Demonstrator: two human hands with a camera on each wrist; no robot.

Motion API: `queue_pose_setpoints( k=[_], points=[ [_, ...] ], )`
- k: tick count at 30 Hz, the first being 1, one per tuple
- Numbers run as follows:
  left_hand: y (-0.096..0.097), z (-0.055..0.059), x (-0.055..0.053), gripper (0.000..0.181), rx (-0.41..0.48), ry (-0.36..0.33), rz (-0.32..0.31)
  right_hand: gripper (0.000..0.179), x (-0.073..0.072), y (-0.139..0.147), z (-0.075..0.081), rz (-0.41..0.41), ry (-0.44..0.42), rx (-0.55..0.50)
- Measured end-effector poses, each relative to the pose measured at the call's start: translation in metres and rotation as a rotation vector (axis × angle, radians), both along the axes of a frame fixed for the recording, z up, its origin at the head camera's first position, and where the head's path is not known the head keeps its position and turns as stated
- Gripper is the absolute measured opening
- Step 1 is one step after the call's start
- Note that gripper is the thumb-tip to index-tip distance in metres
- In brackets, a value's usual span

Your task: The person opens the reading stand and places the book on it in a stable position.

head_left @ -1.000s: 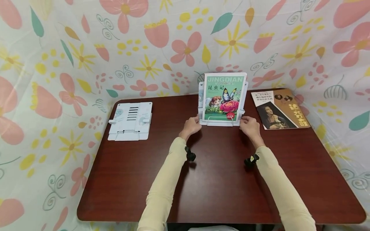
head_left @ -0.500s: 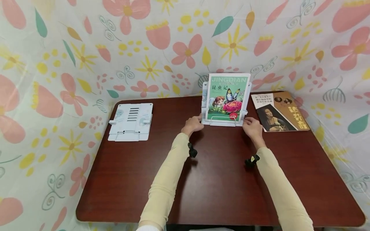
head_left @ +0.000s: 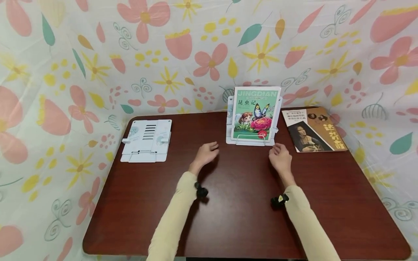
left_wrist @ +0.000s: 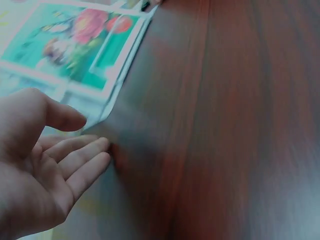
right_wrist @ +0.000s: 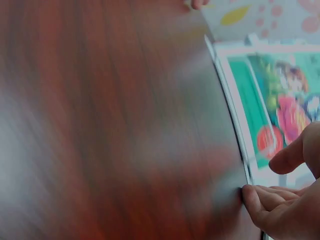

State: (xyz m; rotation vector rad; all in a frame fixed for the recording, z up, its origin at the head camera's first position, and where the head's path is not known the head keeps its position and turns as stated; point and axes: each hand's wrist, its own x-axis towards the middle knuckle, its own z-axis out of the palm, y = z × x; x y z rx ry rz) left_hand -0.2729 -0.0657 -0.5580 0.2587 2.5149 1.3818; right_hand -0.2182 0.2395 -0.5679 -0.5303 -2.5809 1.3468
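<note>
A green book with a butterfly and a pink flower on its cover leans upright on a white book stand, behind a clear wire holder. My left hand is over the table, off to the left of the stand, fingers loosely bent and holding nothing. In the left wrist view the left hand has its thumb and fingers apart. My right hand is just below the stand's right corner, its fingers loosely curled. The right wrist view has the right hand near the stand's lower edge, thumb apart from the fingers.
A second white book stand lies folded flat at the table's back left. At the back right lies a brown and white book with a portrait on its cover. Flower-patterned cloth hangs behind the brown table.
Both hands have let go of the stand's lower corners and drawn back toward the person, the left one farther. The stand with the green book shifted slightly to the right before this.
</note>
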Motion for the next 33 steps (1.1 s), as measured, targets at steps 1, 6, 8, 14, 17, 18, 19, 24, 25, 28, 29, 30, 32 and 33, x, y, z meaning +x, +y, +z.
queue_pose_setpoints(
  k=[1,6,8,14,17,18,19,24,25,28,29,30,32,33],
  points=[
    [-0.012,0.0,0.004,0.046,0.031,0.015,0.029,0.045,0.002,-0.006,0.0,0.009,0.003,-0.011],
    [-0.089,0.008,0.016,0.03,0.186,0.077,0.207,0.042,0.005,-0.052,0.003,0.196,-0.023,-0.095],
    [-0.121,0.014,0.017,0.028,0.207,0.132,0.308,0.041,0.002,-0.076,0.006,0.289,-0.031,-0.129],
    [-0.208,0.018,0.024,0.029,0.142,0.269,0.742,0.037,-0.013,-0.157,0.006,0.476,-0.039,-0.187],
    [-0.243,0.015,0.03,0.035,0.12,0.223,0.879,0.04,-0.018,-0.198,0.003,0.581,-0.043,-0.207],
    [-0.252,0.014,0.031,0.038,0.128,0.192,0.894,0.042,-0.02,-0.21,0.002,0.618,-0.047,-0.212],
    [-0.26,0.013,0.033,0.042,0.135,0.15,0.897,0.044,-0.021,-0.223,0.001,0.657,-0.054,-0.21],
    [-0.287,0.011,0.035,0.057,0.248,-0.06,0.852,0.055,-0.026,-0.275,0.0,0.805,-0.122,-0.278],
    [-0.29,0.011,0.034,0.059,0.262,-0.089,0.849,0.057,-0.026,-0.284,0.0,0.83,-0.134,-0.296],
    [-0.296,0.011,0.029,0.063,0.285,-0.13,0.829,0.067,-0.029,-0.309,-0.001,0.896,-0.174,-0.351],
    [-0.298,0.011,0.027,0.065,0.278,-0.139,0.819,0.071,-0.03,-0.316,-0.002,0.911,-0.187,-0.369],
    [-0.3,0.011,0.025,0.066,0.269,-0.146,0.804,0.074,-0.032,-0.322,-0.002,0.922,-0.199,-0.377],
    [-0.302,0.011,0.021,0.068,0.242,-0.163,0.768,0.08,-0.034,-0.331,-0.004,0.932,-0.22,-0.4],
    [-0.302,0.011,0.019,0.068,0.227,-0.172,0.75,0.083,-0.035,-0.334,-0.004,0.929,-0.229,-0.412]
  ],
)
